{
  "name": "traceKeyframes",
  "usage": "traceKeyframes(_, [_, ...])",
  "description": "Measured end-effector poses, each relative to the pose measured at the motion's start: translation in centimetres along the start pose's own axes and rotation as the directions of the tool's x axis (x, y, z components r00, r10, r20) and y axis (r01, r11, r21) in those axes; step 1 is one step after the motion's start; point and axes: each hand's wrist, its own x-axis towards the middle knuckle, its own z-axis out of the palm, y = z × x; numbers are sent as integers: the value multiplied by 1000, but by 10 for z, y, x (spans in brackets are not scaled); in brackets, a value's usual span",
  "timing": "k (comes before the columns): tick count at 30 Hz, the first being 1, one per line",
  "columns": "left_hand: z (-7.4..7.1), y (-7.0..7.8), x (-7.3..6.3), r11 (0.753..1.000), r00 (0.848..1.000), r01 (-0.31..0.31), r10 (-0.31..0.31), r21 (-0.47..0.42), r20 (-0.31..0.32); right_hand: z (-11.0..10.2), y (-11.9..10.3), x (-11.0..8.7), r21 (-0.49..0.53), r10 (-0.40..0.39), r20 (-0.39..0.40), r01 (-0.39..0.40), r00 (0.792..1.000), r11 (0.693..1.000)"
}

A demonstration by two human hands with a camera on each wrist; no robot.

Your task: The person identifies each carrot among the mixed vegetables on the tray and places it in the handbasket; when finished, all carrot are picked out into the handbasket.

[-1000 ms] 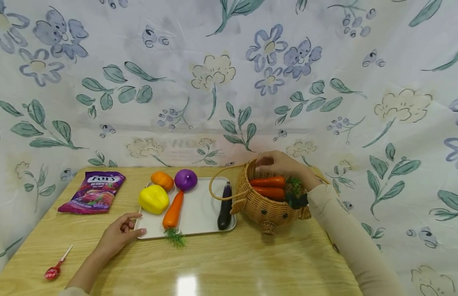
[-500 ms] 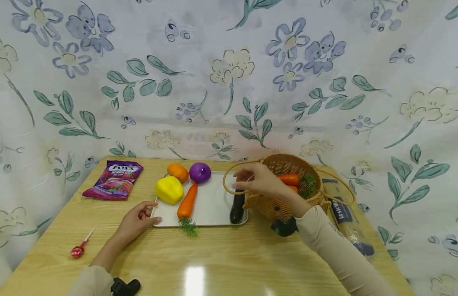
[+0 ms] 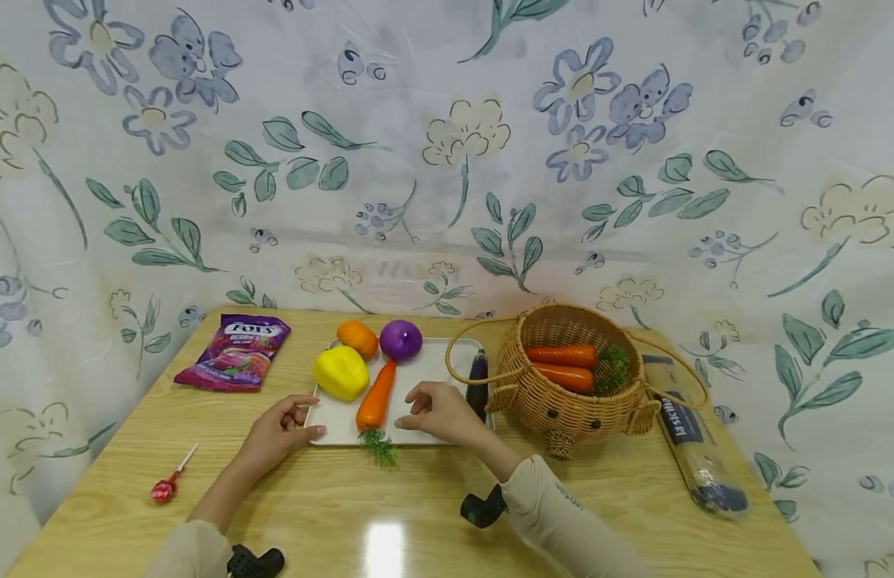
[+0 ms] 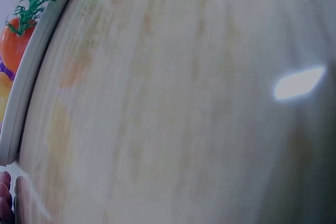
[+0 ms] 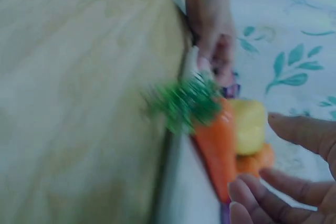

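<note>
My left hand (image 3: 283,428) holds the left end of a white rectangular tray (image 3: 418,401), its thumb at the front corner. Above the tray's middle hovers my right hand (image 3: 447,412), thumb and fingers apart with nothing between them. Just left of it lies a carrot (image 3: 377,396), its green top hanging over the front rim. The right wrist view shows the same carrot (image 5: 216,148) close to the fingertips. Also on the tray are a yellow vegetable (image 3: 342,373), a small orange pumpkin (image 3: 357,339), a purple onion (image 3: 400,340) and an eggplant (image 3: 478,385), partly hidden by the right hand.
Right of the tray stands a wicker basket (image 3: 562,409) with an animal face, raised handles and carrots (image 3: 562,356) inside. A clear pasta bag (image 3: 696,441) lies beyond it. At left are a purple candy bag (image 3: 237,353) and a red lollipop (image 3: 165,488).
My right hand has moved left from the basket to above the tray, carrying nothing. My left hand stays at the tray's end. The head view has shifted slightly.
</note>
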Motion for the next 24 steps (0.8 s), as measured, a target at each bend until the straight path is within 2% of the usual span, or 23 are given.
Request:
traceKeyframes(3, [1, 0, -1, 1000, 1000, 1, -1, -14, 2, 20, 3, 7, 24, 66, -40, -65, 997, 998])
traceKeyframes(7, [1, 0, -1, 1000, 1000, 3, -3, -8, 3, 41, 4, 13, 71, 148, -108, -141, 983, 988])
traceKeyframes(12, [1, 0, -1, 1000, 1000, 12, -12, -3, -6, 65, 2, 20, 102, 187, -217, -168, 958, 980])
traceKeyframes(16, [1, 1, -1, 1000, 1000, 12, -12, -5, -9, 82, -1, 25, 96, 201, -307, -180, 930, 979])
traceKeyframes(21, [0, 2, -2, 1000, 1000, 11, -11, -14, -10, 98, -6, 29, 59, 206, -423, -200, 882, 978])
traceKeyframes(24, [-1, 3, -2, 1000, 1000, 16, -16, -17, -11, 105, -10, 31, 44, 222, -452, -226, 864, 973])
